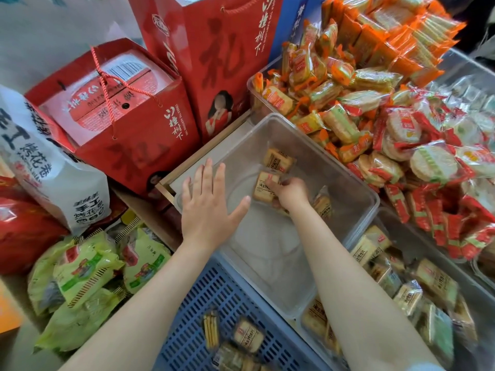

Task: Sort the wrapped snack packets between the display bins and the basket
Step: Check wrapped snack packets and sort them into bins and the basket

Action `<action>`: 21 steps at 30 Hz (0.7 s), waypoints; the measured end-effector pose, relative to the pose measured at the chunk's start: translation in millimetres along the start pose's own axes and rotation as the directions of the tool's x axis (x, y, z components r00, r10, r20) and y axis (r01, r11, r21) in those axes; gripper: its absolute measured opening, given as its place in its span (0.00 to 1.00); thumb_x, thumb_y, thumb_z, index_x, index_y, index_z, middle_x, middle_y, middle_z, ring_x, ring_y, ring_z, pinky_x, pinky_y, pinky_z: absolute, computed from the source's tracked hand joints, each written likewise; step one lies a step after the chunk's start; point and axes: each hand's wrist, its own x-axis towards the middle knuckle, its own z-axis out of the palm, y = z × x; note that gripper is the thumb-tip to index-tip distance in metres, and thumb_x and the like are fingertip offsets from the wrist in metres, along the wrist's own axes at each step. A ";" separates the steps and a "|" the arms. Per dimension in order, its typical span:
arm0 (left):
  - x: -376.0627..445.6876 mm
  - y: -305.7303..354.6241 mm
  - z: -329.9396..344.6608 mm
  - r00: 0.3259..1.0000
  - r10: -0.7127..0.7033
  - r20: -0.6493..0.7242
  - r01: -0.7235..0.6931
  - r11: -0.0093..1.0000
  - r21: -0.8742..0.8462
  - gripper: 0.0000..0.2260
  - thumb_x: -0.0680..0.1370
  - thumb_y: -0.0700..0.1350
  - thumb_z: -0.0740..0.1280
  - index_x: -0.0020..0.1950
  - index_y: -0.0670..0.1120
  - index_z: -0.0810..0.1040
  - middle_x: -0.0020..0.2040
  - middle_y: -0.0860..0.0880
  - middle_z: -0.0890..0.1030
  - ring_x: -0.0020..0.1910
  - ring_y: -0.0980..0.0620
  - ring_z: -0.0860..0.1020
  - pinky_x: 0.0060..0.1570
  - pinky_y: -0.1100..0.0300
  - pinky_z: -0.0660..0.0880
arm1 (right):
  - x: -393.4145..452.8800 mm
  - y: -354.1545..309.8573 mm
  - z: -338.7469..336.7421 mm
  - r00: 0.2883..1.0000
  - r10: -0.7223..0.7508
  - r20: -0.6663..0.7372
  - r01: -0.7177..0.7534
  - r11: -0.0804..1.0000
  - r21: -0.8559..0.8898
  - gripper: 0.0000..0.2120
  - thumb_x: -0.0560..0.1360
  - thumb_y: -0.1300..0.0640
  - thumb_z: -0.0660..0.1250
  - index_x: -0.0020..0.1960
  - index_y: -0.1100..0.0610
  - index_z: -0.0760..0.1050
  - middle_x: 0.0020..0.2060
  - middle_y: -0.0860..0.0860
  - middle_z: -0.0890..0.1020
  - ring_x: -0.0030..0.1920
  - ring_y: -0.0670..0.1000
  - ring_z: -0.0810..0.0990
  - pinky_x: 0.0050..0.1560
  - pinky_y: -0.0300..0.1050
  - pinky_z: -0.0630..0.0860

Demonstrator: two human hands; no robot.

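A clear plastic display bin [356, 183] sits in the middle, nearly bare inside. My right hand [290, 192] is down in it, fingers curled around a tan wrapped snack packet [263, 186]. Another tan packet [278, 159] lies just beyond it and a third packet [322, 204] rests by the bin's right wall. My left hand [207, 204] hovers flat with fingers spread over the bin's left rim, holding nothing. The blue plastic basket [203, 303] lies below the bin, with several wrapped packets [247, 336] on its floor.
Red gift boxes [128, 121] and a white bag [51, 172] stand at the left, green packs [88, 274] below them. Heaps of orange and red rice cracker packets [375, 108] fill bins at the right. A bin of tan packets [401, 279] sits at the lower right.
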 end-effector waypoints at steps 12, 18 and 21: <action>0.3 -2.7 0.5 1.000 0.009 -0.004 -0.009 1.000 -0.024 0.42 0.77 0.71 0.44 0.83 0.45 0.56 0.83 0.42 0.55 0.82 0.44 0.55 0.79 0.43 0.51 | 13.2 -8.1 18.7 0.995 0.016 0.096 -0.005 0.993 -0.119 0.41 0.65 0.34 0.78 0.67 0.58 0.75 0.61 0.57 0.80 0.58 0.60 0.81 0.57 0.55 0.81; 0.3 -2.2 -0.4 1.000 0.007 -0.009 -0.007 0.999 -0.036 0.42 0.77 0.72 0.44 0.83 0.46 0.55 0.84 0.43 0.54 0.82 0.44 0.54 0.79 0.43 0.50 | 5.5 -10.4 24.9 0.984 -0.016 0.178 0.038 0.992 -0.123 0.36 0.72 0.43 0.78 0.72 0.58 0.68 0.67 0.55 0.76 0.66 0.57 0.76 0.65 0.51 0.74; 0.0 -2.3 -0.4 1.000 0.011 -0.001 -0.011 0.999 -0.040 0.42 0.77 0.72 0.44 0.83 0.46 0.54 0.84 0.43 0.53 0.82 0.44 0.53 0.79 0.43 0.49 | 1.9 -10.4 27.5 0.975 -0.024 0.223 0.053 0.990 -0.128 0.40 0.74 0.46 0.76 0.77 0.59 0.62 0.72 0.56 0.72 0.71 0.57 0.73 0.65 0.48 0.71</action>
